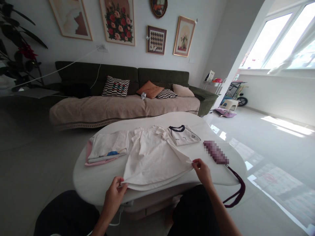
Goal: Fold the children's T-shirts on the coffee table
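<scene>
A white short-sleeved shirt (pixel 155 157) lies spread on the white table (pixel 86 180), its hem toward me and its collar at the far side. My left hand (pixel 115 191) pinches the hem's left corner. The right corner is pinched between the fingertips of my right hand (pixel 202 169), which pulls the cloth out to a point. Left of the shirt is a stack of folded clothes (pixel 108 147), white and grey over pink. A folded white jersey (pixel 184 135) with a dark collar lies beyond the shirt's right side.
A maroon, pixelated item (pixel 216 152) lies on the table's right, its dark strap (pixel 240 186) hanging over the edge. Behind the table stands a green sofa (pixel 162 77) with a beige cover and several cushions. A white stool (pixel 230 104) stands at the far right.
</scene>
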The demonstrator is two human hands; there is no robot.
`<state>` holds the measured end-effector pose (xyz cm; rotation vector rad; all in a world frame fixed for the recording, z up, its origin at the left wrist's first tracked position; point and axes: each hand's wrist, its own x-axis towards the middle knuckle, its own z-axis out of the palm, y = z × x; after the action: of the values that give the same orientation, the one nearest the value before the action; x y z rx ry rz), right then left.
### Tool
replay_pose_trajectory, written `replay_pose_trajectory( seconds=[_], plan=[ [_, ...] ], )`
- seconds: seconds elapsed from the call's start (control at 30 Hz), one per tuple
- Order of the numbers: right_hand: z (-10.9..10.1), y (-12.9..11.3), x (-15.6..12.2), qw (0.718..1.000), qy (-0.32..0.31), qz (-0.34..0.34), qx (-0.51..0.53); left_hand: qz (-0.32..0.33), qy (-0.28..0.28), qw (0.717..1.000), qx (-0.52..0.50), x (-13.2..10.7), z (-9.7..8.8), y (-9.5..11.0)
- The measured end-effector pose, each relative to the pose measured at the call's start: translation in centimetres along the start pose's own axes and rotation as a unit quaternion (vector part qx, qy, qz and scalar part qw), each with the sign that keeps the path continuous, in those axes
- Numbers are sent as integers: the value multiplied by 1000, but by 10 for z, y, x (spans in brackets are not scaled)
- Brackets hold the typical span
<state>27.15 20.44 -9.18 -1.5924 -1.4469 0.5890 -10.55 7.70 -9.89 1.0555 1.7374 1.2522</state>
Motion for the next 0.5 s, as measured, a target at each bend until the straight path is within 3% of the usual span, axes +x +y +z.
replay_pose_trajectory(
  seconds=[0.17, 0.33, 0.4, 0.5],
  plan=[
    [3, -5, 0, 1000, 15, 13, 6, 32, -5, 999, 29, -4, -1, 2],
    [-7, -24, 20, 997, 21, 9, 75, -1, 19, 1000, -13, 11, -7, 9],
    [-19, -45, 36, 993, 39, -1, 114, 9, 43, 997, -63, 21, -9, 25],
    [-46, -96, 57, 976, 86, -40, 197, 72, 109, 976, -174, 37, -14, 71]
  ],
)
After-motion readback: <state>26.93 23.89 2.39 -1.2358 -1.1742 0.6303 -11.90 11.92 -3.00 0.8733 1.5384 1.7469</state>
